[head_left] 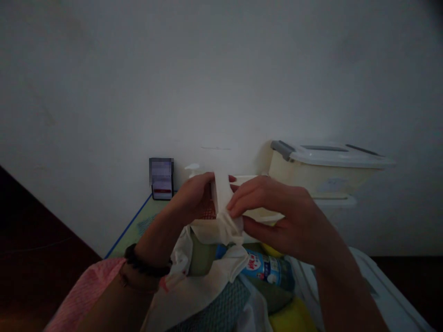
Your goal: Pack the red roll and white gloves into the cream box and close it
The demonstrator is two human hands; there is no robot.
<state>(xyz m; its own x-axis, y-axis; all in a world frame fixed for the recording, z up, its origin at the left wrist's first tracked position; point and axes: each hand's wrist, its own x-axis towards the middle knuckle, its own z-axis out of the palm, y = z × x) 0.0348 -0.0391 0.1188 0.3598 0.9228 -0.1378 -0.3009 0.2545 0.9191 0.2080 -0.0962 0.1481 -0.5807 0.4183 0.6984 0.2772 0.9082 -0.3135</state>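
A white fabric strip [223,198] runs upright between my two hands. My left hand [195,196] is closed around its upper part from the left, with fingertips showing behind its right edge. My right hand [277,207] pinches the bunched lower part of the strip between thumb and fingers. Below, more of the white fabric [197,295] hangs in a loose band that curves to the lower left. Under and behind it lies a bottle [266,267] with a blue label, partly covered. Teal patterned material [224,299] shows beneath the band.
A phone [162,182] leans against the wall on the left, on a green blue-edged surface [138,230]. A cream storage box [311,180] with a clear lid stands at the right. A white pump head [193,169] rises behind my left hand. Yellow material [294,317] lies low right.
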